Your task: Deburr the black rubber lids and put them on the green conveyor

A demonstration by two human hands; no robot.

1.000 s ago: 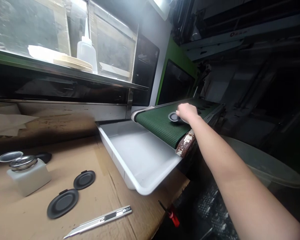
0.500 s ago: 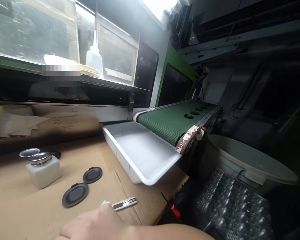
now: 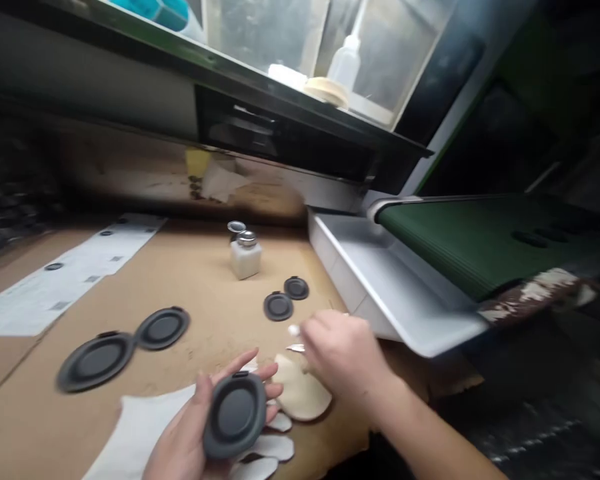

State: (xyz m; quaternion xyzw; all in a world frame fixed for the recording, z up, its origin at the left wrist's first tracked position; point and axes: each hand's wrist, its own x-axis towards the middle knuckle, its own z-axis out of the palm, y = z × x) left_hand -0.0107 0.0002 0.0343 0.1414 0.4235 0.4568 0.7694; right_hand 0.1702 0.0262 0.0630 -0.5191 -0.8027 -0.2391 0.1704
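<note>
A dark grey round lid with a small tab rests in my left hand, with the thumb and fingers around its edges. My right hand, slightly blurred, has its fingers curled together; what is in them is hidden. Beside its fingertips show a small white round thing and a thin pale strip. Under the right hand lies a cream-coloured rounded pad. A white glove lies beneath my left hand. Two more lids sit ahead of my right hand, and another pair is at left.
A white square bottle with a metal top stands at mid-table. At right, a white tray sits under the end of a green conveyor belt carrying dark round parts. A printed paper strip lies at left. A shelf edge runs above.
The view has swung left and down. My left hand with a lid has come into view. My right hand now shows beside the pad; the utility knife seen clearly before is mostly hidden.
</note>
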